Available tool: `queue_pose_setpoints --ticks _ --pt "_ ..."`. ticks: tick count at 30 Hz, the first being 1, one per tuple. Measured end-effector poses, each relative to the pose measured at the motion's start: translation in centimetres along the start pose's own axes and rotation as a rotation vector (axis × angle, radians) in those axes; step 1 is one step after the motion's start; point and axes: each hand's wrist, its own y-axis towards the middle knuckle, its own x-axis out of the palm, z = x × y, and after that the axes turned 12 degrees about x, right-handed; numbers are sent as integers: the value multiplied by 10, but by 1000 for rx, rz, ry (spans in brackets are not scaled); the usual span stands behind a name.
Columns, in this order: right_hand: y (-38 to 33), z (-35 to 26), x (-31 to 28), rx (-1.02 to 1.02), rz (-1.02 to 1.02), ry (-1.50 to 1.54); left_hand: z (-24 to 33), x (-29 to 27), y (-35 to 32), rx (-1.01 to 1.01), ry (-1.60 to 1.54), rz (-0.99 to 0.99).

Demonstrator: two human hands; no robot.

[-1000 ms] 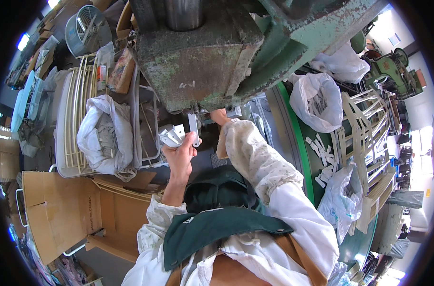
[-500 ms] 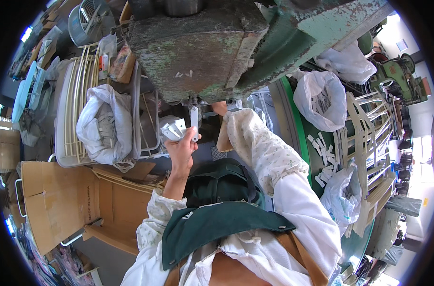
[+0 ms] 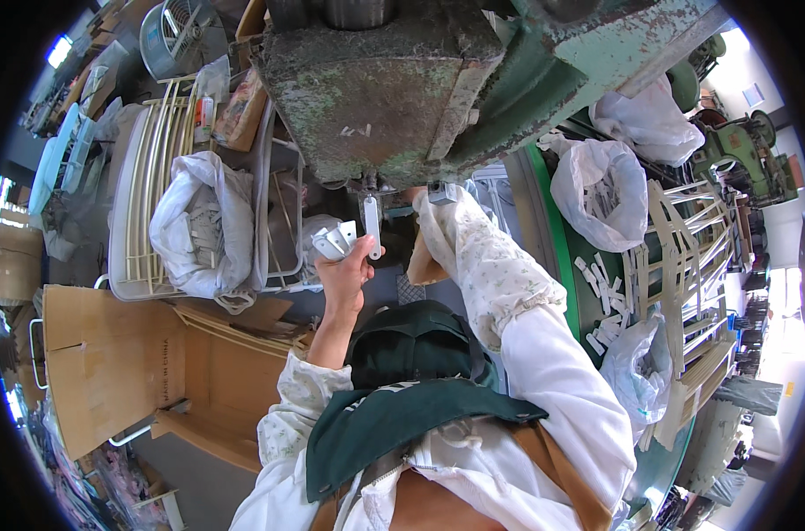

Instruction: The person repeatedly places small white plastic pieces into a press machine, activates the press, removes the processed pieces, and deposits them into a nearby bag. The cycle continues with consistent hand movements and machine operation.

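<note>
Overhead, green press, left hand gripping white metal strips, right hand hidden, bagged parts alongside.

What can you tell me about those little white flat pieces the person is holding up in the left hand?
The white flat pieces are small strips, apparently plastic or painted metal, with rounded ends. Several are bunched and fanned out in the left hand, while one longer strip stands upright at the fingertips, raised close under the worn green machine head. Whether it touches the machine cannot be told. The hand grips them from below; similar white pieces lie loose on the green table to the right.
</note>
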Motion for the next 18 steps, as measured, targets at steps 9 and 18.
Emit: queue_pose_setpoints --ticks 9,18 --pt "-10 0 0 2 -22 29 2 -2 -6 -112 -70 -11" --pt "-13 9 -10 28 -105 62 13 -27 -4 -143 -175 -95"
